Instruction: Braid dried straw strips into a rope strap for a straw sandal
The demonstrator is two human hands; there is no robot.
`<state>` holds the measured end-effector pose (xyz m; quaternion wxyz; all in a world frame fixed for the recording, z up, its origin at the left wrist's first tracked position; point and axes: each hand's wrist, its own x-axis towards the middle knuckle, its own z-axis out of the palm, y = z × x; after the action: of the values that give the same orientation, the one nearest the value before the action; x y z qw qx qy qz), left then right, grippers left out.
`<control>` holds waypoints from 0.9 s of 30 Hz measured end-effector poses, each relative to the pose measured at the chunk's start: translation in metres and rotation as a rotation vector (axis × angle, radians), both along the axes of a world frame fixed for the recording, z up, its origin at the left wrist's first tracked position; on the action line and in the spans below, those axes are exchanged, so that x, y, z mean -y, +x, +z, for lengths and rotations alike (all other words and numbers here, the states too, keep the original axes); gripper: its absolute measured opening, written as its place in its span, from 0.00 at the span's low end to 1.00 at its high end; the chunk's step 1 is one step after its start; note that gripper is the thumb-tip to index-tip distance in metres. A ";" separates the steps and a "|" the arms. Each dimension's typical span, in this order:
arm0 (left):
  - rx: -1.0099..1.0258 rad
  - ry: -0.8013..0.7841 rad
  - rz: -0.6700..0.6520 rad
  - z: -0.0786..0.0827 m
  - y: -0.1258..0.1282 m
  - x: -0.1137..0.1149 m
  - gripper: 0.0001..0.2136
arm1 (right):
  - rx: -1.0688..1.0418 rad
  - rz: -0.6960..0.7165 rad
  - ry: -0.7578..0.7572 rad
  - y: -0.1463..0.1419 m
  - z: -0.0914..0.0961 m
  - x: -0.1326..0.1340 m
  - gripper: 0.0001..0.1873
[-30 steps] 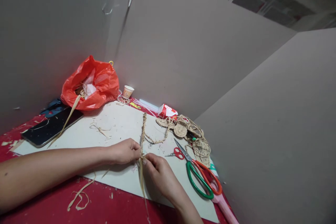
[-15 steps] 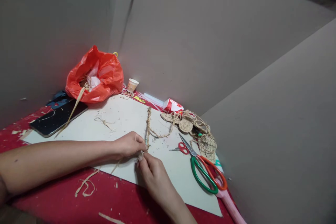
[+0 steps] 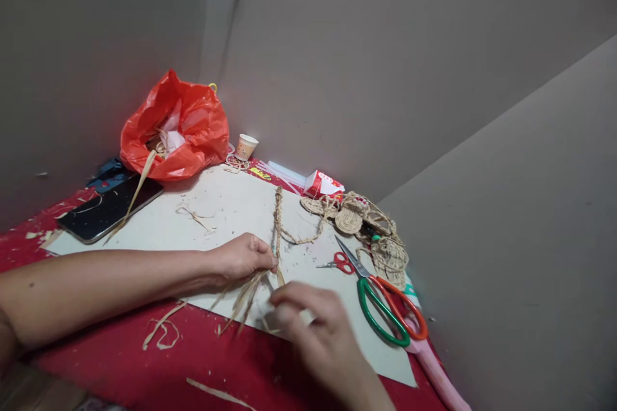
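My left hand (image 3: 248,258) pinches the lower end of a braided straw cord (image 3: 278,215), which lies on the white board and runs upward from the fingertips. Loose straw strands (image 3: 245,295) fan out below that grip, toward the board's near edge. Just right of them, my right hand (image 3: 313,318) is blurred by motion, its thumb and forefinger closed at the end of a pale strand that comes from the left fingertips. A thinner loop of cord (image 3: 301,241) curves off to the right of the braid.
Large scissors (image 3: 380,308) with green and orange handles lie right, beside small red scissors (image 3: 341,263) and woven straw pieces (image 3: 349,218). Behind stand a red plastic bag (image 3: 202,122), a paper cup (image 3: 247,146) and a red box (image 3: 322,184). A phone (image 3: 108,209) lies left.
My right hand has moved away from the left fingertips, toward the right and nearer me. The strands below the left hand now show spread out. The view has shifted slightly.
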<state>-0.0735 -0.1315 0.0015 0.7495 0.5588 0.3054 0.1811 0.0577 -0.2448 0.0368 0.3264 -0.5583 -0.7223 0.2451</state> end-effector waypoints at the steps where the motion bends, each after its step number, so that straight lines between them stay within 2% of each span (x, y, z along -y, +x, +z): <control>1: -0.009 -0.002 -0.010 0.001 0.000 0.000 0.14 | -0.115 -0.220 0.093 0.007 0.001 -0.004 0.22; 2: -0.017 -0.002 -0.015 0.002 -0.001 -0.001 0.14 | -0.202 -0.409 0.139 0.013 0.000 -0.009 0.21; 3: -0.023 -0.003 -0.019 0.003 -0.001 -0.001 0.14 | -0.269 -0.521 0.122 0.017 -0.004 -0.015 0.20; 4: -0.024 -0.005 -0.019 0.003 0.000 -0.001 0.14 | -0.342 -0.537 0.043 0.019 -0.009 -0.020 0.19; 6: 0.012 -0.015 -0.034 0.002 0.000 0.000 0.15 | -0.486 -0.421 -0.170 0.018 -0.021 -0.030 0.20; 9: 0.099 -0.015 -0.067 0.001 0.001 0.000 0.17 | -0.574 -0.233 -0.459 0.011 -0.034 -0.036 0.21; 11: 0.107 0.017 -0.086 0.001 0.000 -0.002 0.16 | -0.575 -0.206 -0.531 0.009 -0.036 -0.036 0.21; 14: 0.064 0.092 -0.153 0.000 -0.002 -0.007 0.13 | -0.620 -0.198 -0.554 0.013 -0.033 -0.036 0.22; 19: -0.056 0.414 -0.272 -0.001 -0.005 -0.014 0.09 | -0.879 -0.166 -0.711 0.016 -0.035 -0.042 0.23; 22: -0.201 0.652 -0.317 0.007 -0.009 -0.015 0.08 | -0.939 -0.218 -0.680 0.009 -0.042 -0.043 0.21; 27: -0.542 1.057 -0.275 0.030 -0.015 -0.002 0.11 | -0.938 -0.350 -0.607 -0.007 -0.046 -0.039 0.16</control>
<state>-0.0887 -0.1298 0.0320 0.2828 0.9157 0.2790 0.0612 0.0511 -0.2061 -0.0091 0.4724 -0.5697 -0.2952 0.6043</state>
